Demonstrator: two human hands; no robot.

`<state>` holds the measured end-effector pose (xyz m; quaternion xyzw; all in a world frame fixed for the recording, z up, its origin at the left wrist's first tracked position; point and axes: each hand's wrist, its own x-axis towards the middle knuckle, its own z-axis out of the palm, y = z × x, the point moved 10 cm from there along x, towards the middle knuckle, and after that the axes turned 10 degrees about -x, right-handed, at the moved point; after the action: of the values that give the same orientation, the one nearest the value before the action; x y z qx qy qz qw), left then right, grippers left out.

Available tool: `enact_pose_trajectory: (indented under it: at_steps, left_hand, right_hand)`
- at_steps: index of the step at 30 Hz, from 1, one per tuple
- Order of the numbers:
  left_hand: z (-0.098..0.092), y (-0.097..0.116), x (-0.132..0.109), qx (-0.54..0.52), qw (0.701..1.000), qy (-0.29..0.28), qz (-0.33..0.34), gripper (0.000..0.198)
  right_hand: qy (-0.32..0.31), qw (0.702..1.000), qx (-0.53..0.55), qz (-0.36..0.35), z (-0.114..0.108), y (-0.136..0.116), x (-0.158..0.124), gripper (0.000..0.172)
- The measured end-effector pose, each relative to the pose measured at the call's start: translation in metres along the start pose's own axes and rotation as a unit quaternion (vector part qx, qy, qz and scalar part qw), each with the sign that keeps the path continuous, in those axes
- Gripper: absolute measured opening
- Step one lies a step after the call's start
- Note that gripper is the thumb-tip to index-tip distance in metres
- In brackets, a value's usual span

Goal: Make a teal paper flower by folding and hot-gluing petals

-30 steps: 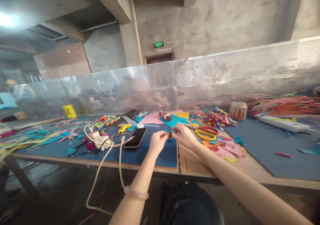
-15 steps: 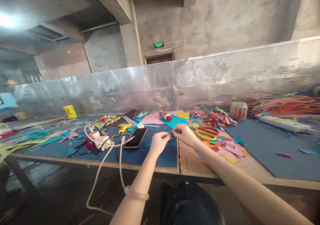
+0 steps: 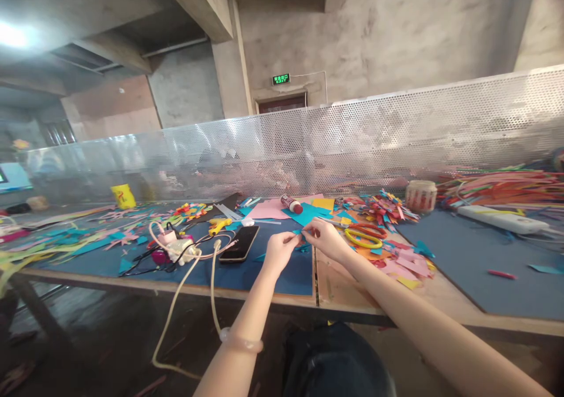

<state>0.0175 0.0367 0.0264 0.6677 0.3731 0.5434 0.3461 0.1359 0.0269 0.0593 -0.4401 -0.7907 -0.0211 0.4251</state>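
Note:
My left hand (image 3: 282, 251) and my right hand (image 3: 325, 238) meet fingertip to fingertip above the seam between the blue mat and bare wood. Both pinch a small piece of blue paper (image 3: 298, 232), mostly covered by the fingers. Blue scraps lie just below it on the mat. Beyond the hands are blue paper sheets (image 3: 311, 215), a pink sheet (image 3: 267, 209) and a glue bottle (image 3: 291, 204) with a red cap, lying on its side. Right of my right hand rest scissors (image 3: 363, 237) with yellow and orange handles, amid paper scraps (image 3: 405, 261).
A black phone (image 3: 240, 244) lies left of my hands, beside a tangle of cables and plugs (image 3: 180, 250) and a yellow glue gun (image 3: 219, 226). At right stand a jar (image 3: 420, 196) and a white power strip (image 3: 502, 218). A perforated metal screen (image 3: 374, 144) closes the table's back.
Hardly anything differs. Both hands stay in the same place with the blue paper between them; only the fingertips shift very slightly.

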Motion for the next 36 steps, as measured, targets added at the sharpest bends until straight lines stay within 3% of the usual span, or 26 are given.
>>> enact_pose_trajectory:
  at_steps: [8,12,19,22,28,36]
  left_hand:
    - [0.000,-0.001,-0.001,-0.001,1.000,0.002,-0.005,0.027]
    - [0.001,-0.001,-0.001,-0.016,1.000,-0.004,-0.010,0.027]
    - [0.006,0.002,-0.001,-0.037,0.999,-0.017,-0.018,0.027]
    - [0.007,0.003,-0.001,-0.040,0.999,-0.018,-0.019,0.025]
    - [0.007,0.000,0.000,-0.044,0.999,-0.023,-0.022,0.024]
    - [0.008,-0.003,-0.001,-0.045,0.998,-0.029,-0.029,0.026]
  right_hand:
    - [0.004,0.999,0.026,0.022,0.005,-0.003,-0.007,0.013]
    - [-0.019,0.993,0.105,0.048,0.002,0.002,-0.004,0.031]
    - [-0.137,0.939,0.282,0.140,0.021,0.026,-0.007,0.040]
    - [-0.160,0.918,0.327,0.160,0.029,0.028,-0.010,0.043]
    - [-0.157,0.901,0.364,0.176,0.036,0.030,-0.010,0.040]
    - [-0.124,0.905,0.357,0.194,0.040,0.038,-0.010,0.034]
